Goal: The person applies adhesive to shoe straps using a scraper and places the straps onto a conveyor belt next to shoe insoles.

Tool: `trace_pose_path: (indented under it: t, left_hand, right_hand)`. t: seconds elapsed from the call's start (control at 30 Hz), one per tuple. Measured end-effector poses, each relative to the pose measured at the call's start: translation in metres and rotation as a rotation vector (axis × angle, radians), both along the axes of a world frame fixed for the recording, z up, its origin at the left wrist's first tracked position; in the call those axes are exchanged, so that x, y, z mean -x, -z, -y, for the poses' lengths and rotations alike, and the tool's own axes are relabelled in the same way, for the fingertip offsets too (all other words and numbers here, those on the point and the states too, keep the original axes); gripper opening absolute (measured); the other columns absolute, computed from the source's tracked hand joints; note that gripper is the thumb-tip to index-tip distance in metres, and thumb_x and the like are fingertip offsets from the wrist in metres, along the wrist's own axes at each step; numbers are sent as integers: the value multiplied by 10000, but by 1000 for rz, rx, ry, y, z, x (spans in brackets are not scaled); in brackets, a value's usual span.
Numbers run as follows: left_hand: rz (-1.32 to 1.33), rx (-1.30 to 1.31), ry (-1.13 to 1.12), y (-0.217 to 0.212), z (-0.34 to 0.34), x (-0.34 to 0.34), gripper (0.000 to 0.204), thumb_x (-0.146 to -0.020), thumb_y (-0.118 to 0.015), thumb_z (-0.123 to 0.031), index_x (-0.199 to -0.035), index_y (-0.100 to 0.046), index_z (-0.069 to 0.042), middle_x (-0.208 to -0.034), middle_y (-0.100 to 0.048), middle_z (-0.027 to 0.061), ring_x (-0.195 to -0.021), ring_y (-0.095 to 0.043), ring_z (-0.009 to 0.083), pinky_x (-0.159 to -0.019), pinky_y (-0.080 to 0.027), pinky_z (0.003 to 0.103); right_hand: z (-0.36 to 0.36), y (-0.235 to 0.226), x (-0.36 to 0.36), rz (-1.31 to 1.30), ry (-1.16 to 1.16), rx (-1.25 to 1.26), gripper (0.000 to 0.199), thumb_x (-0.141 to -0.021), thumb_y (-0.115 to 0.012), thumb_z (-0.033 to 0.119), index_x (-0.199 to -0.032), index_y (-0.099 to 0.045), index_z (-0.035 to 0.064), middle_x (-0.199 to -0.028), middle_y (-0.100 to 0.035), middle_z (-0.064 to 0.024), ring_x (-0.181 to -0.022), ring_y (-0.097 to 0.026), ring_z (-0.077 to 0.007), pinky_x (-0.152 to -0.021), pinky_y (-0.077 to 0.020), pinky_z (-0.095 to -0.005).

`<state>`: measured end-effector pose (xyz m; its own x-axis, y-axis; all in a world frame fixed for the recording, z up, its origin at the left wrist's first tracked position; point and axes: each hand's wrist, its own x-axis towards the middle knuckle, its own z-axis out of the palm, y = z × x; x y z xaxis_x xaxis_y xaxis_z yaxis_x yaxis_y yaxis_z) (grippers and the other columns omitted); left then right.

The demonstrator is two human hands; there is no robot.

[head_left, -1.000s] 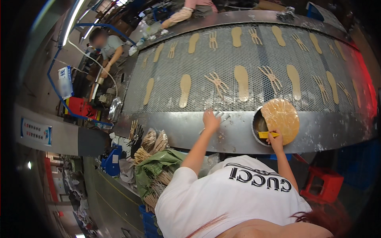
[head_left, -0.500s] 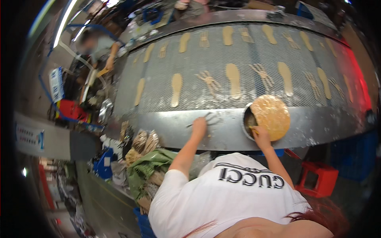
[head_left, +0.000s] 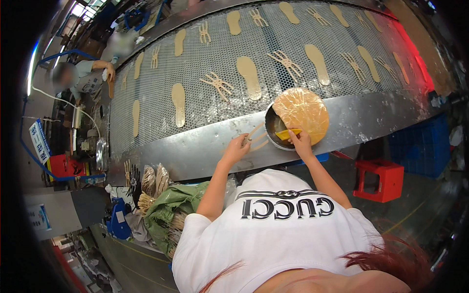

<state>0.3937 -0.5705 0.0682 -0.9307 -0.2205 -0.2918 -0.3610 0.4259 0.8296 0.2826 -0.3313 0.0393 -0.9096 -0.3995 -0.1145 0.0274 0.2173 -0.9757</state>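
At your far left, a co-worker (head_left: 84,80) shows only in part, one hand by the end of the mesh bed (head_left: 220,58); what that hand grips is too small to tell. Nearer you, your sleeve covers part of the green sack (head_left: 172,202). Your left hand (head_left: 238,148) has its fingers closed on a tan strap piece (head_left: 259,133), part of it hidden in your grasp; its strips point right to the pot (head_left: 268,116), and whether they touch the rim you cannot tell. Your right hand (head_left: 299,140) pinches a yellow tool (head_left: 284,135) over the pot's opening, its tip hard to make out. A wrapped round cover (head_left: 305,115) hides the pot's right part.

As for edges, the metal ledge (head_left: 171,151) runs from left to right between you and the mesh, giving room left of your left hand and again right of the cover. Beyond its near edge, on the right, stand a red stool (head_left: 386,183) and a blue crate (head_left: 422,151).
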Motion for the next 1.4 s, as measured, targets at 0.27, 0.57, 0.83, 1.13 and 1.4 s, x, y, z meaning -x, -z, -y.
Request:
trace_pose_path:
  t: [0.27, 0.57, 0.83, 1.13, 1.4]
  left_hand:
    - [66, -25, 77, 22, -2, 5, 343, -791, -551, -173, -1088, -465, -23, -815, -597, 180, -739, -591, 273, -664, -464, 354]
    - [77, -208, 0, 22, 19, -8, 263, -801, -529, -72, -1047, -466, -7, -710, -546, 56, -606, -518, 119, -542, -419, 260]
    - [189, -214, 164, 25, 22, -21, 230, -770, -529, -47, -993, -489, -8, -645, -507, 28, -526, -454, 82, -458, -351, 233]
    - [193, -300, 115, 35, 31, -30, 243, -734, -541, -81, -963, -527, 1, -669, -564, 60, -563, -523, 131, -511, -401, 263]
    - [194, -503, -48, 29, 61, -42, 176, -804, -540, -81, -964, -481, -37, -695, -533, -4, -558, -483, 65, -481, -383, 215]
  right_hand:
    - [26, -12, -12, 112, 34, 265, 152, -844, -561, 84, -983, -584, 28, -749, -587, -29, -612, -562, -63, -539, -463, -183]
    - [27, 7, -20, 62, 27, 139, 143, -839, -550, 73, -963, -588, 15, -734, -594, -50, -590, -576, -84, -526, -474, -205]
    - [36, -2, -26, 19, 50, -3, 142, -844, -553, 91, -962, -597, 26, -702, -590, -43, -568, -571, -76, -513, -468, -198]
    - [51, 5, -38, 55, 18, 157, 159, -848, -555, 98, -984, -584, 23, -681, -585, -40, -584, -585, -76, -498, -466, -194]
    - [50, 11, -41, -90, 55, 65, 122, -833, -561, 83, -939, -600, 36, -758, -598, -60, -610, -594, -97, -508, -459, -227]
